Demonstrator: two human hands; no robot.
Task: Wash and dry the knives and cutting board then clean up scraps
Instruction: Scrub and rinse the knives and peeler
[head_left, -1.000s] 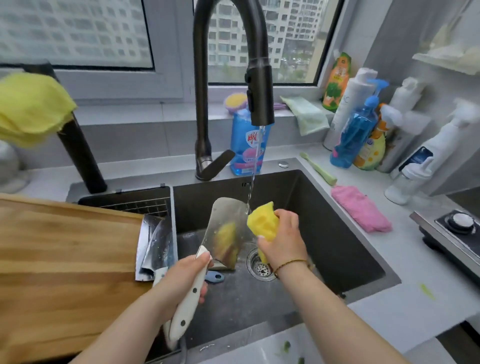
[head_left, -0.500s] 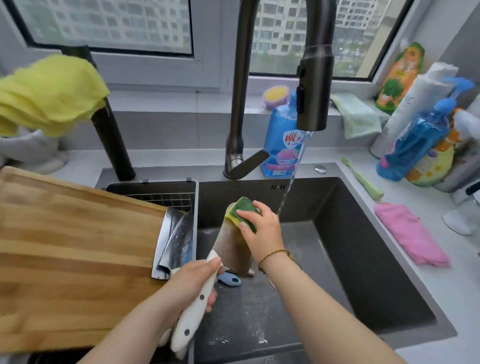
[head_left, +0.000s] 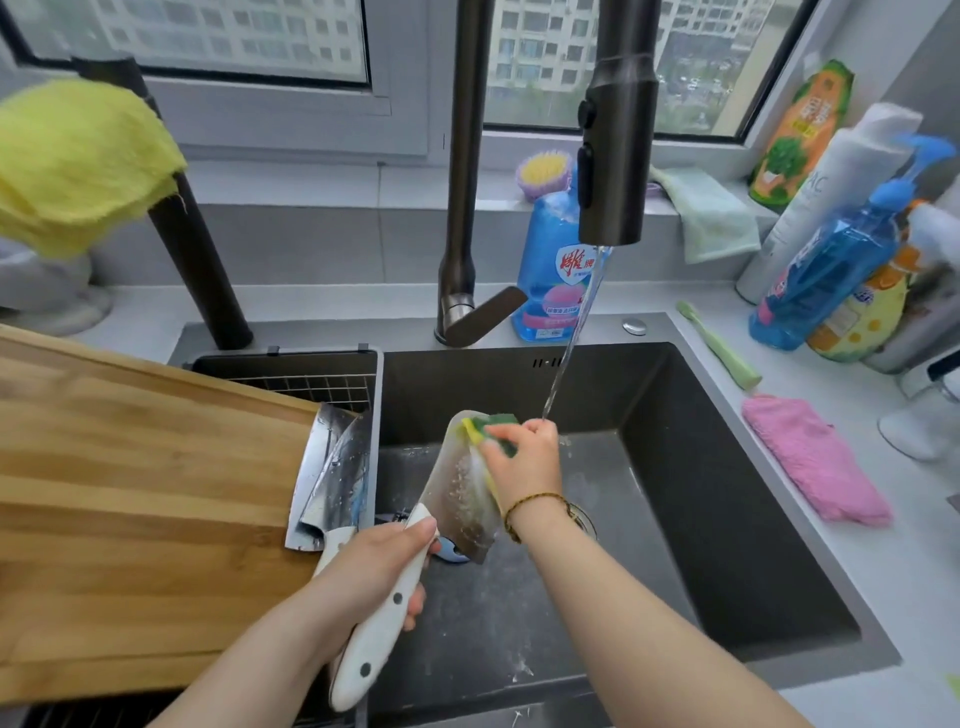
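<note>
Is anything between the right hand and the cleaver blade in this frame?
Only the sponge: the right hand holds it and presses it against the cleaver, near the blade's upper end, over the sink. Nothing else visible comes between them. The left hand grips the white handle.

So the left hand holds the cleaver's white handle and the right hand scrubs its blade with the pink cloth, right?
No: in the head view the right hand scrubs the blade of the cleaver with a yellow-green sponge; the pink cloth lies on the counter. The rest is right.
</note>
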